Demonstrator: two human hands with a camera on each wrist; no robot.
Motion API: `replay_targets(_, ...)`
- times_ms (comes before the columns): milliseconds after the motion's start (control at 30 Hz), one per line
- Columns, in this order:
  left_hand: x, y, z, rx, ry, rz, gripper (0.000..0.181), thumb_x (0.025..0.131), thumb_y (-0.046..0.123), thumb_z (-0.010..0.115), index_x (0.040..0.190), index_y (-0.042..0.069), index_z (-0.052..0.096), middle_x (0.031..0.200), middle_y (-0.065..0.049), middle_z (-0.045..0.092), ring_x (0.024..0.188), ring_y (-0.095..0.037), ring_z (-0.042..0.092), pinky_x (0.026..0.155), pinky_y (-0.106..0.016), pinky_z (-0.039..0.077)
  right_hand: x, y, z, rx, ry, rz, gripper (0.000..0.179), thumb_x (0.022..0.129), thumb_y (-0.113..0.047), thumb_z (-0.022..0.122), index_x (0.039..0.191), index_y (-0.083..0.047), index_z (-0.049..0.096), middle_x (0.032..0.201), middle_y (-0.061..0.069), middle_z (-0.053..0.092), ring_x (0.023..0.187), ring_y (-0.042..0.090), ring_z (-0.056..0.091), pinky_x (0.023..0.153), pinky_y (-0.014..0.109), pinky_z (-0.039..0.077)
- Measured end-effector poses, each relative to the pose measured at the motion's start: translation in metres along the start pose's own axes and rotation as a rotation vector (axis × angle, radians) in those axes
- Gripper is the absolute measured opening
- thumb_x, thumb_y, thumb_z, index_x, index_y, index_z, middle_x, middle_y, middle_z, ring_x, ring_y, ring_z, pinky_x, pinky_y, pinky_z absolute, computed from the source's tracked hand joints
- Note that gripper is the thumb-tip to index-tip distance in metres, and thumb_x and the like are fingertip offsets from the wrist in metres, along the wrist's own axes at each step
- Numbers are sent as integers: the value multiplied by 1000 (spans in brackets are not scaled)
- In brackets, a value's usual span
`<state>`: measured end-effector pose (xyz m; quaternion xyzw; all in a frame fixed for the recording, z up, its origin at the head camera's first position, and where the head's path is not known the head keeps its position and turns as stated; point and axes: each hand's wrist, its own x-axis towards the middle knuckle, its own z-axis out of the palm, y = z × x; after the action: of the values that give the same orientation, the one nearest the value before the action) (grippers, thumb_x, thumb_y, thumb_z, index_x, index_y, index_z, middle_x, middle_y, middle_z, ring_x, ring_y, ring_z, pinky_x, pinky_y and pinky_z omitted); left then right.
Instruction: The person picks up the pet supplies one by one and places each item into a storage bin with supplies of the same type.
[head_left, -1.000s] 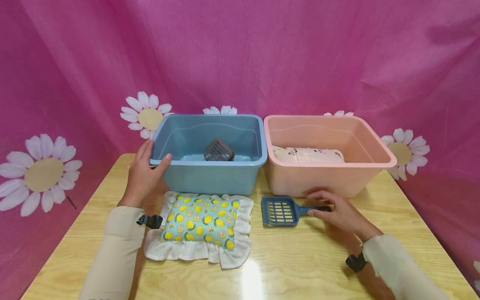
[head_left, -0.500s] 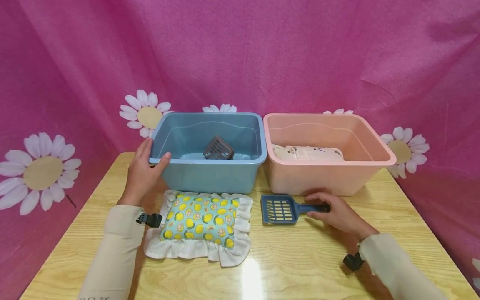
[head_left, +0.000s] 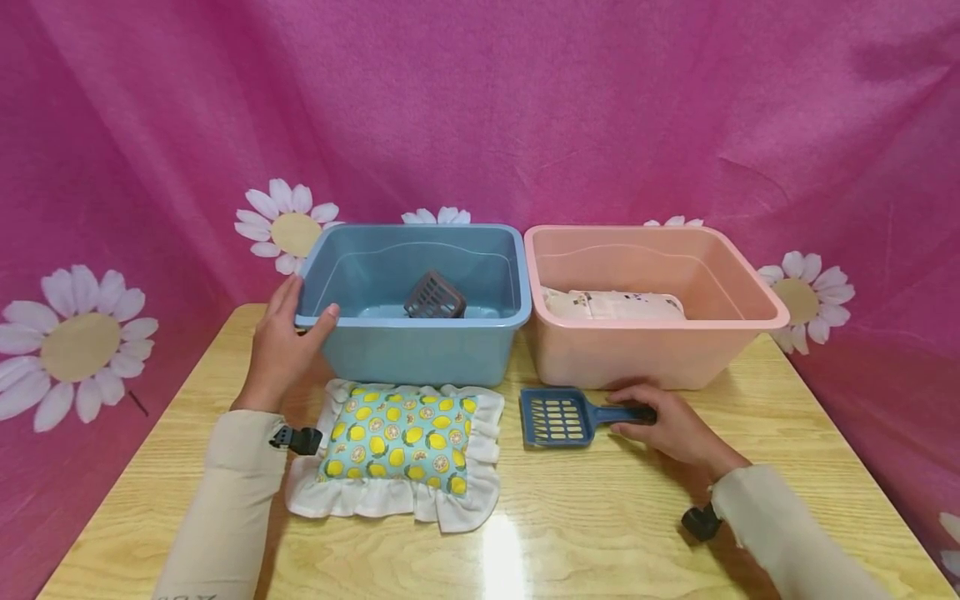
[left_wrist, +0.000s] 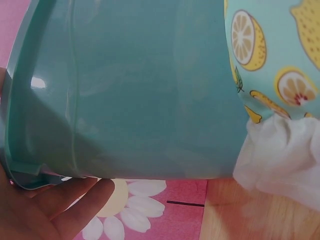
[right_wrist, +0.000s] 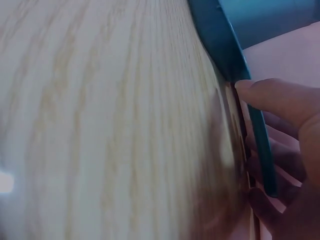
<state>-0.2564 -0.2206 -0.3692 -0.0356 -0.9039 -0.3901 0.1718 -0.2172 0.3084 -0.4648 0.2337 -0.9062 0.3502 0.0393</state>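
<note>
My left hand [head_left: 281, 350] holds the front left corner of a blue plastic tub [head_left: 420, 356], fingers along its side and thumb at the front rim. In the left wrist view, fingers [left_wrist: 75, 205] show below the tub's edge. A dark blue litter scoop [head_left: 592, 413] with a slotted head lies on the table in front of a pink tub [head_left: 630, 360]. Its handle is between the thumb and fingers of my right hand [head_left: 678, 429]; the right wrist view shows the thumb [right_wrist: 272, 95] on one side and the fingers on the other.
A lemon-print pillow [head_left: 401, 442] with white ruffles lies before the blue tub, which holds a grey slotted scoop [head_left: 437, 298]. In the pink tub lies a pale printed cloth item [head_left: 630, 307]. A pink flowered curtain [head_left: 450, 108] hangs behind the wooden table [head_left: 585, 525].
The whole head view shifts very slightly. Both hands stay where they were, the left at the blue tub and the right at the scoop's handle.
</note>
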Motion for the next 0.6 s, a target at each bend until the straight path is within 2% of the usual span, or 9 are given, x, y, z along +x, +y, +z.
replay_targets(267, -1, 0, -1, 6, 5, 7, 82, 92, 54, 55, 156, 18, 19, 160, -7, 18, 137, -43, 31, 92, -67, 40, 4, -1, 2, -2, -14, -5, 34, 78, -22, 81, 110, -14, 71, 118, 5, 64, 110, 20, 53, 94, 10, 35)
replay_targets(400, -1, 2, -2, 10, 9, 14, 81, 92, 53, 55, 155, 16, 21, 159, -7, 19, 137, -42, 31, 93, -66, 40, 5, 0, 3, -8, 3, -38, 29, 78, -20, 80, 105, -13, 72, 113, 5, 67, 108, 23, 55, 94, 12, 36)
replay_targets(600, -2, 2, -1, 7, 6, 17, 80, 92, 51, 56, 155, 15, 20, 159, -8, 19, 137, -42, 31, 93, -66, 40, 5, 0, 3, -6, 12, -36, 23, 78, -16, 80, 100, -14, 74, 108, 5, 68, 106, 22, 55, 93, 13, 37)
